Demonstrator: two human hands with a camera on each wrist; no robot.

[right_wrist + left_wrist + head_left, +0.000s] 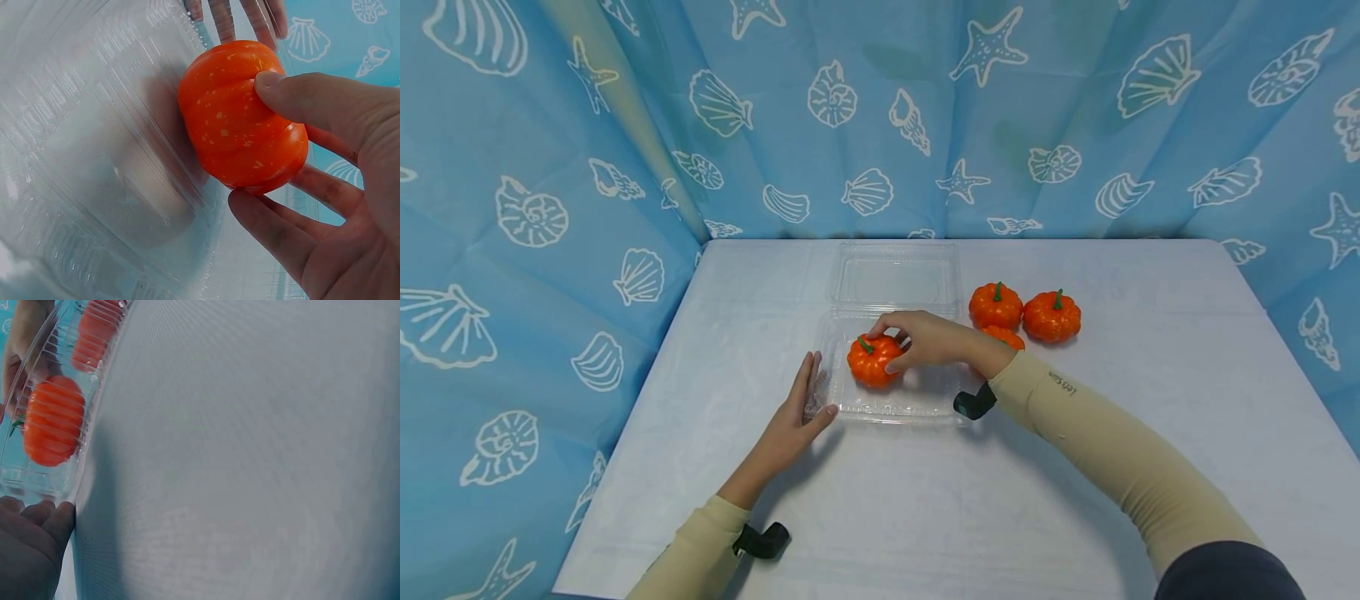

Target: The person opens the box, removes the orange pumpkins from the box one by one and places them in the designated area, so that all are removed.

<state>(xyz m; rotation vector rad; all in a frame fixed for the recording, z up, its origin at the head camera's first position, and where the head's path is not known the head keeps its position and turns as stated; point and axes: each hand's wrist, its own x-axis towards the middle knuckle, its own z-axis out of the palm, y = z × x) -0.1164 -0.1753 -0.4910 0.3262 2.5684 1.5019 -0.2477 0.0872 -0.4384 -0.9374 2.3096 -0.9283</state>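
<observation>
My right hand (pixel 928 337) holds a small orange toy pumpkin (pixel 870 365) with a green stem over the left part of a clear plastic clamshell box (pixel 917 407). In the right wrist view, the thumb and fingers pinch this pumpkin (pixel 234 119) from opposite sides. Whether its underside touches the box floor I cannot tell. My left hand (pixel 793 421) rests at the box's left wall, fingers straight and thumb at the front corner. Through the ribbed clear wall (pixel 78 450), the left wrist view shows the held pumpkin.
The box's lid (pixel 895 275) lies folded back towards the far edge of the white table (pixel 925 517). Right of the box sit more orange pumpkins: one at the back (pixel 996 305), another further right (pixel 1052 317), and a third (pixel 1004 337) partly hidden by my right forearm.
</observation>
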